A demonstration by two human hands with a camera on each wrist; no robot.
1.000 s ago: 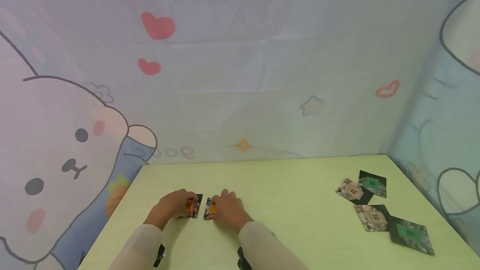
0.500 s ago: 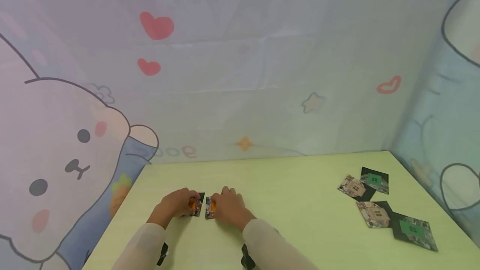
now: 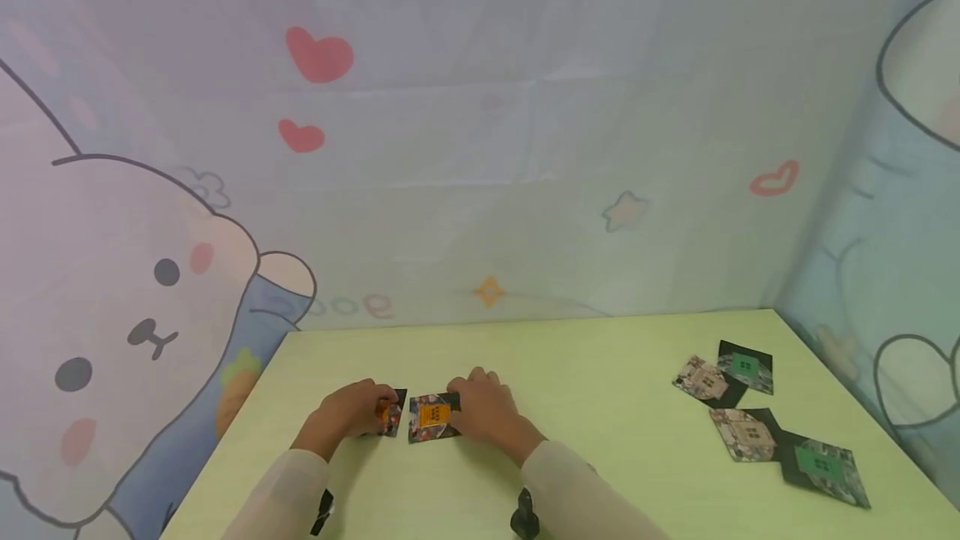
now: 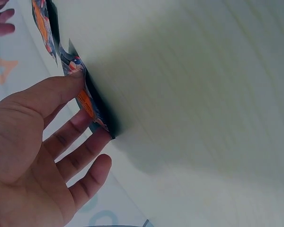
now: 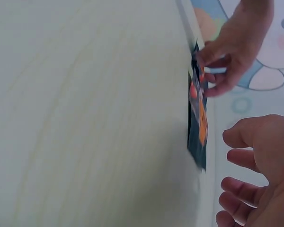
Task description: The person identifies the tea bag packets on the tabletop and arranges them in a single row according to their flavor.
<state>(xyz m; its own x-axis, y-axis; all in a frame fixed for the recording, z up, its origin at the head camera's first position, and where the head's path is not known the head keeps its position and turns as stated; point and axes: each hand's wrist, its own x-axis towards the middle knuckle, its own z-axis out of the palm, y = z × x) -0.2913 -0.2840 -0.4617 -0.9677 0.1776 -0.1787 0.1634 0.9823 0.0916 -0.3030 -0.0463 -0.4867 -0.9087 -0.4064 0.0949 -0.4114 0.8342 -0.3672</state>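
Note:
On the left half of the table lie two small flat packets with dark ends, busy colourful print and orange labels. My left hand pinches the left packet, thumb on its face and fingertips along its far edge. A narrow gap separates it from the right packet in the head view. Beside that packet's right end is my right hand. Seen from the right wrist, the fingers are loosely bent and apart from the packet, holding nothing.
At the right of the pale green table lie several similar packets: a pale-label one overlapping a green-label one, and nearer, a pale one beside a green one. A printed cloth stands behind.
My right hand has come off the right packet and moved right, uncovering its orange label and dark end. The left hand stays on the left packet.

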